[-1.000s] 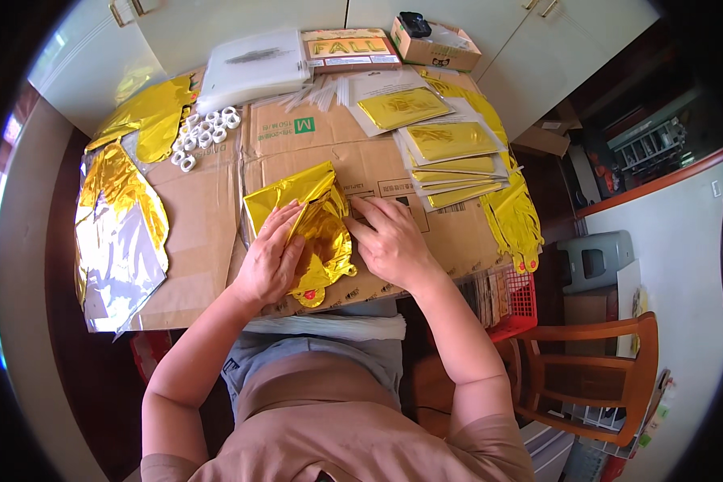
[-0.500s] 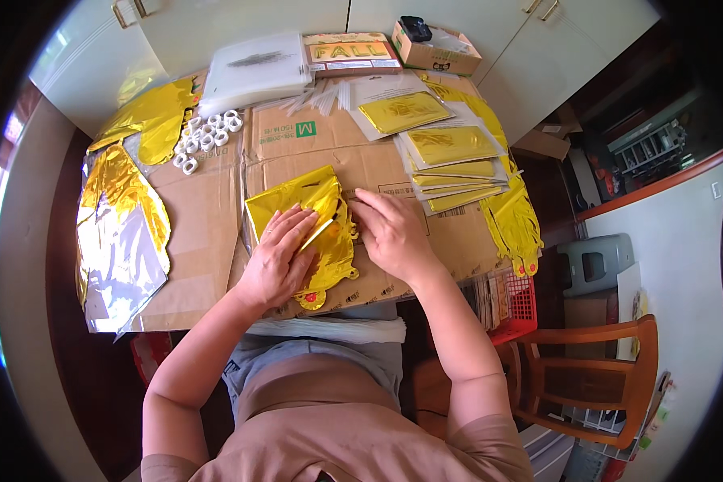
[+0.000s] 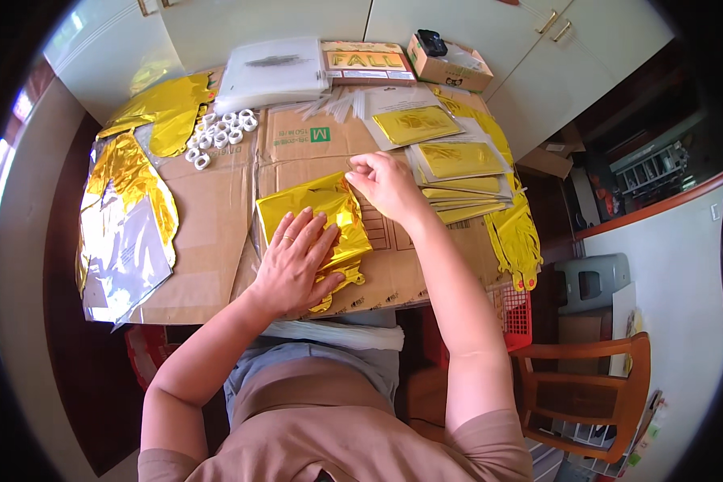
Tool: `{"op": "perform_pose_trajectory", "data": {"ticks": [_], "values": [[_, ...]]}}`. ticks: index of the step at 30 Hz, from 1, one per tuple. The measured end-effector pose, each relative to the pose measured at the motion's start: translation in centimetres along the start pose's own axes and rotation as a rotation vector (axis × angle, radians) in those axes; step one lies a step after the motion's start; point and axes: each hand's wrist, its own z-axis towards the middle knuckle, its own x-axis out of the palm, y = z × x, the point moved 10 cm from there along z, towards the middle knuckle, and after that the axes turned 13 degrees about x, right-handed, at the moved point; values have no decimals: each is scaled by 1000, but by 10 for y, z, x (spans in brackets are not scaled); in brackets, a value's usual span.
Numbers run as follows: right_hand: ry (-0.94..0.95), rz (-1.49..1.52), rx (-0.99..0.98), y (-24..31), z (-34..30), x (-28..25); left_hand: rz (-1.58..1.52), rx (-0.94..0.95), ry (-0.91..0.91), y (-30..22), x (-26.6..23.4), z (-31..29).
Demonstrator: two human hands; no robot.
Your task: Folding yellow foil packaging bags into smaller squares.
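Observation:
A shiny gold foil balloon (image 3: 291,201), flat and partly folded, lies on the cardboard in front of me. My left hand (image 3: 296,261) rests on its middle with fingers spread, pressing it down. At the foil's upper right corner, my right hand (image 3: 383,186) has thumb and fingertips pinched together on the edge. A ragged part of the foil sticks out below, beside my left thumb. To the right lie several clear packets (image 3: 462,158) with folded gold foil inside, overlapping in a stack.
Loose gold foil sheets (image 3: 128,217) spread along the left. White ribbon rolls (image 3: 221,132), clear bags (image 3: 269,72), thin translucent straws (image 3: 341,104) and a printed box (image 3: 369,63) line the back. More gold foil (image 3: 512,241) hangs at the right edge. A wooden chair (image 3: 582,349) stands lower right.
My right hand has moved up to the foil's upper corner and its fingers have curled in. The foil's right part is folded over flatter. My left hand has spread out on it.

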Motion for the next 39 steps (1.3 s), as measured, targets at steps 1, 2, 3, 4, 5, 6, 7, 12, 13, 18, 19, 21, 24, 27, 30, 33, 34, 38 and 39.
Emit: {"op": "perform_pose_trajectory", "data": {"ticks": [1, 2, 3, 4, 5, 6, 7, 12, 13, 18, 19, 21, 24, 27, 30, 33, 34, 38, 39], "values": [[24, -65, 17, 3, 8, 4, 16, -8, 6, 0, 0, 0], [47, -130, 35, 5, 15, 8, 33, -15, 12, 0, 0, 0], [74, -195, 50, 9, 21, 13, 49, -27, 19, 1, 0, -2], [157, -195, 154, 6, 25, 19, 41, -38, 14, 1, 0, -3], [187, -197, 167, 7, 28, 23, 40, -43, 6, 2, 0, -4], [216, -201, 181, 7, 30, 26, 37, -46, -2, 2, 0, -6], [245, -205, 196, 6, 32, 29, 34, -49, -10, 2, 0, -7], [434, 96, 303, -11, 34, 45, -58, -51, -76, 5, -4, -11], [444, 136, 343, -10, 31, 44, -57, -42, -80, 5, -4, -12], [487, 358, 472, -21, 21, 43, -38, 23, -122, -1, -8, -12], [490, 410, 489, -22, 20, 43, -32, 29, -119, -1, -8, -11], [498, 349, 468, -20, 19, 42, -19, 38, -115, -2, -7, -11], [492, 244, 437, -17, 19, 46, 27, 55, -108, -4, -4, -12], [443, 236, 420, -20, 21, 49, -60, 36, -107, -3, -5, -12], [446, 341, 438, -32, 22, 48, -180, 74, -148, -3, -19, -17], [501, 468, 493, -36, 14, 48, -166, -48, -228, 17, -32, -36], [512, 527, 515, -35, 10, 48, -166, -75, -248, 22, -35, -43], [539, 712, 548, -42, 0, 50, -421, -318, -437, 49, -40, -64], [514, 800, 497, -38, 1, 50, -535, -401, -496, 61, -39, -69]]}}
